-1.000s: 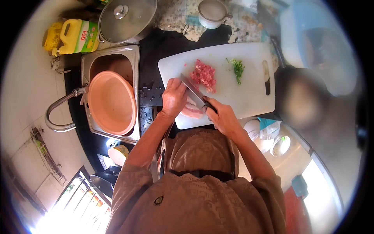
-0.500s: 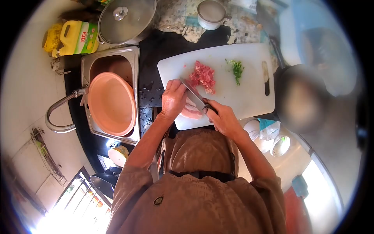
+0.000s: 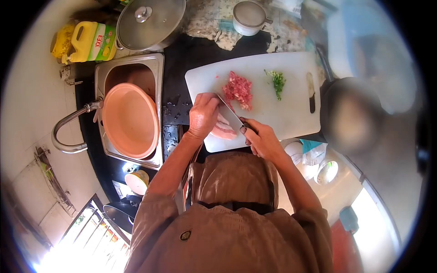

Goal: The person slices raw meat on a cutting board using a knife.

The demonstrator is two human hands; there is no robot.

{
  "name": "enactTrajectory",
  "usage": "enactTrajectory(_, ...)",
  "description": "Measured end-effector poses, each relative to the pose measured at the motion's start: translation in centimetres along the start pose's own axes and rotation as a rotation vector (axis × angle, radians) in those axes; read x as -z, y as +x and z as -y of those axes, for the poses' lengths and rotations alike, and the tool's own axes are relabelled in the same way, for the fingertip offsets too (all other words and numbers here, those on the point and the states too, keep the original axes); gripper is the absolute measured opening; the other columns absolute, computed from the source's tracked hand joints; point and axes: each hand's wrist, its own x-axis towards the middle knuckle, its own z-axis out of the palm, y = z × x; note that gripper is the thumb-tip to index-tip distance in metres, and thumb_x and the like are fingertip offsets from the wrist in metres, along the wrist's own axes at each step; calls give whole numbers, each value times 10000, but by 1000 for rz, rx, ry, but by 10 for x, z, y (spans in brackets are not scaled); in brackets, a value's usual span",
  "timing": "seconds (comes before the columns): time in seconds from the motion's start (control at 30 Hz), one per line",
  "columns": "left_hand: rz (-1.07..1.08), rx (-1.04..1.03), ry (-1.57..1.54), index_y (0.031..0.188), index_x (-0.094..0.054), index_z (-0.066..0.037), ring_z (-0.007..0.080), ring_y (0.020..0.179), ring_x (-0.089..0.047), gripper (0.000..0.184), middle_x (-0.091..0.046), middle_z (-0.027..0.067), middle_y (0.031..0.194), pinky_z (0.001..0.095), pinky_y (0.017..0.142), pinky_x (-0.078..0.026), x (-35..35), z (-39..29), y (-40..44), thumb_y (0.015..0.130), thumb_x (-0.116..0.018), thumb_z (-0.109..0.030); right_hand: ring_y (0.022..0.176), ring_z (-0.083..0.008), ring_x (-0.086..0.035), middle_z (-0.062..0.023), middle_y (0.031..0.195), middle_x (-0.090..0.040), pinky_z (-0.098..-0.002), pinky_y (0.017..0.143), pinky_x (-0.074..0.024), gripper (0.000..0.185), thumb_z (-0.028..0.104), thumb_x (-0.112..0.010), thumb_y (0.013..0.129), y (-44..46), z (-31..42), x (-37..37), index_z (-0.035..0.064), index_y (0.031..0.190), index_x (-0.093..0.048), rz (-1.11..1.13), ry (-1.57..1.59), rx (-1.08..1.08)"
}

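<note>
A white cutting board (image 3: pixel 282 118) lies on the dark counter in front of me. My right hand (image 3: pixel 262 139) is wrapped round the handle of a knife (image 3: pixel 230 110), whose blade slants up and left across a slab of pork (image 3: pixel 223 129). With bent fingers, my left hand (image 3: pixel 203 114) presses on the pork's upper left side, close to the blade tip. Just beyond the blade is a heap of chopped meat (image 3: pixel 238 90). Chopped green onion (image 3: pixel 276 84) sits in a small pile farther right on the board.
An orange basin (image 3: pixel 130 122) rests in the steel sink (image 3: pixel 158 82) at left, beside a curved faucet (image 3: pixel 68 149). Behind stand a lidded pot (image 3: pixel 150 25), a yellow jug (image 3: pixel 86 43) and a small white pot (image 3: pixel 248 19). A wok (image 3: pixel 350 113) is at right.
The knife blade has turned slightly, now showing more of its flat side. My right hand has shifted a little, while my left hand stays on the pork.
</note>
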Motion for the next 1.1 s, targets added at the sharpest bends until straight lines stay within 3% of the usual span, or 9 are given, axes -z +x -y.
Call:
enactTrajectory(0.3,12,-28,2,970,-691,-52,355,1006,-632,237,-661,106,1064,433,865,-544,1,-4,-1,747,-747,5,457,-115,-494,-34,660,-548,-288,427,-408,391,254,-571,1031,38,4,-23,24,1341,-642,-41,77,69)
enactTrajectory(0.4,19,-4,2,995,-706,-63,355,1007,-631,260,-660,103,1058,436,867,-545,4,-6,-3,747,-740,9,474,-143,-540,-81,759,-659,-315,455,-429,336,244,-582,1005,54,2,-25,10,1227,-675,-118,-166,378)
enactTrajectory(0.57,-22,19,-28,991,-699,-58,303,991,-651,245,-666,92,1050,395,843,-566,1,-8,-2,776,-703,59,448,-108,-490,-46,689,-575,-280,392,-374,298,286,-571,1044,26,-5,-1,14,1140,-644,-47,292,30)
enactTrajectory(0.7,-84,141,-64,977,-690,-45,264,957,-663,219,-666,90,1036,363,807,-581,-10,-12,6,799,-682,82,454,-104,-497,-48,716,-587,-272,389,-373,321,315,-572,1046,23,-14,6,20,1155,-639,-49,311,63)
enactTrajectory(0.77,-147,315,-248,940,-702,-86,323,976,-624,182,-654,80,998,421,856,-543,-12,-25,11,803,-699,35,438,-101,-502,-51,690,-582,-276,372,-367,289,301,-591,1028,21,-12,2,23,948,-597,-95,297,82)
enactTrajectory(0.83,-168,386,-252,934,-699,-75,327,965,-625,170,-655,79,1013,425,840,-547,-12,-26,8,806,-700,37,436,-103,-503,-51,690,-585,-282,381,-375,283,300,-592,1026,22,-12,1,20,989,-612,-88,283,74)
enactTrajectory(1.0,-153,138,51,974,-709,-84,343,966,-622,222,-654,84,1055,429,797,-555,1,-29,3,785,-702,33,464,-136,-540,-94,709,-620,-318,462,-452,340,312,-608,1020,14,-7,-2,7,1164,-655,-89,103,133)
enactTrajectory(1.07,-108,85,54,987,-716,-90,347,963,-616,252,-648,87,1046,430,794,-553,-1,-20,3,765,-705,29,582,-286,-664,-191,794,-687,-410,611,-538,412,301,-629,1002,5,-7,-10,29,1312,-630,-142,-92,170)
enactTrajectory(1.1,-61,31,57,1000,-724,-95,351,960,-610,283,-642,90,1037,432,792,-551,-1,-16,1,745,-707,26,582,-286,-664,-191,794,-687,-410,611,-538,412,301,-629,1002,3,-15,-15,29,1312,-630,-140,-91,161)
